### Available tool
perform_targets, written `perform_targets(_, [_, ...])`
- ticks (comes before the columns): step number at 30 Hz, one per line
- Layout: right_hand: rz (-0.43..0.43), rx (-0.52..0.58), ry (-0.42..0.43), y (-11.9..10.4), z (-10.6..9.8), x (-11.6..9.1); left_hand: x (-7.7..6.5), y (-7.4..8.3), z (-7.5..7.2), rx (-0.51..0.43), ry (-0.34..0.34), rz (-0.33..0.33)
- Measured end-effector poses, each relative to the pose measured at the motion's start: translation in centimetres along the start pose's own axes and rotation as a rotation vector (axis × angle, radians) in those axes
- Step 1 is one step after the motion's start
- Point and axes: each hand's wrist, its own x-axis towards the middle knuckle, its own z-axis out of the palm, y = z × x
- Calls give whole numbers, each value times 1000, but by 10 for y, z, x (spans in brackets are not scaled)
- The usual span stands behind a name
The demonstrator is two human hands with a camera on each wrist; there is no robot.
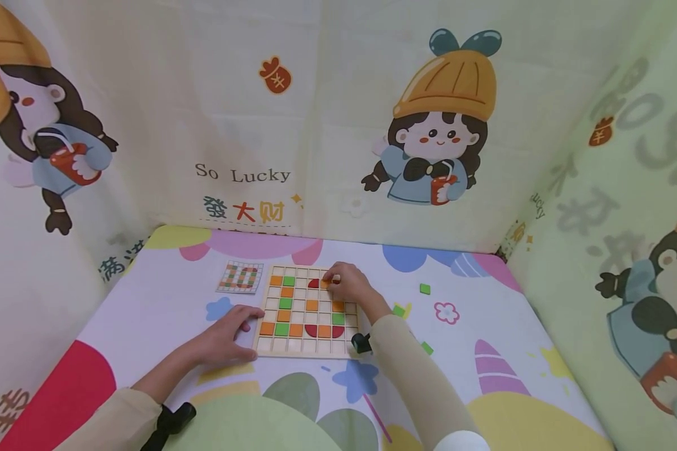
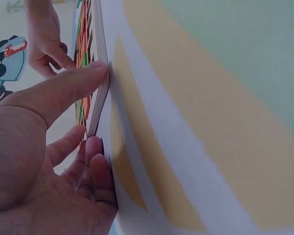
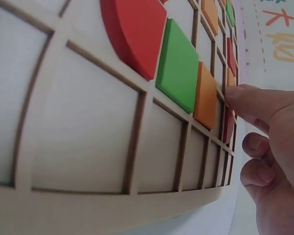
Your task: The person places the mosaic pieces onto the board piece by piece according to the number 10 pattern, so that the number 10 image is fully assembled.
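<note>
A wooden grid board (image 1: 279,345) lies on the table, with orange and green square tiles and red curved pieces in some cells. My left hand (image 1: 222,338) is at its near left corner; in the left wrist view the thumb (image 2: 90,73) touches the board's edge and the other fingers lie loosely bent beside it. Over the far rows, my right hand (image 1: 351,285) has its thumb and fingertips at an orange tile (image 1: 325,284) between two red pieces. The right wrist view shows the thumb (image 3: 242,98) on that tile's side, with other fingers curled below; the index fingertip is mostly hidden.
Left of the board lies a small pattern card (image 1: 239,277) with a printed grid. Loose green tiles (image 1: 425,289) are scattered to the right, one close to the right forearm. A printed cloth (image 1: 338,207) hangs behind and at both sides of the table.
</note>
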Motion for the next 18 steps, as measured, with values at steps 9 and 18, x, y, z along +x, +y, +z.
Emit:
perform_targets(9, [-15,-9,28,4,0,-4,0,0,0,-2,1,8])
perform_targets(18, [-1,-43,121,18,-12,-21,0,-2,0,13,2,-1])
